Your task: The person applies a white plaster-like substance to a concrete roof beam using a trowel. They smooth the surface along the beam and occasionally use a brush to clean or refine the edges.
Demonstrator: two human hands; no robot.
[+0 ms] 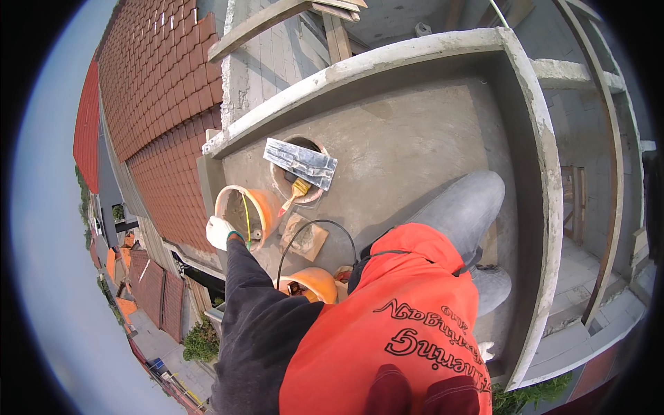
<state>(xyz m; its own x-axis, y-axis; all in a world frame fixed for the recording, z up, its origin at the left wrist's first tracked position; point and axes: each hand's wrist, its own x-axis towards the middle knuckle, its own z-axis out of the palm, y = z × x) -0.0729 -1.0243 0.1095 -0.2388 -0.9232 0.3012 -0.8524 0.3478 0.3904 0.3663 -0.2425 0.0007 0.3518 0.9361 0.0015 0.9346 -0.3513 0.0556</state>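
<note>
My left hand [220,229], in a white glove, grips the rim of an orange bucket [263,211] that has a grey interior and a yellow strip inside. Beside it, a grey-stained rectangular metal trowel [301,160] lies across a round bucket [283,181]. A paintbrush [299,188] with a red-tipped handle leans there. A square board [304,236] lies on the concrete floor [415,138]. Another orange bucket [311,278] with a black handle sits partly behind my body. My right hand [484,351], also white-gloved, shows only slightly past my right side, its fingers unclear.
A low concrete wall [529,194] borders the floor on the far and right sides, with timber planks [263,28] beyond. On the left are red tiled roofs [155,83] and a drop to trees [200,339] and ground below. My grey-clad knees [470,207] rest at the right.
</note>
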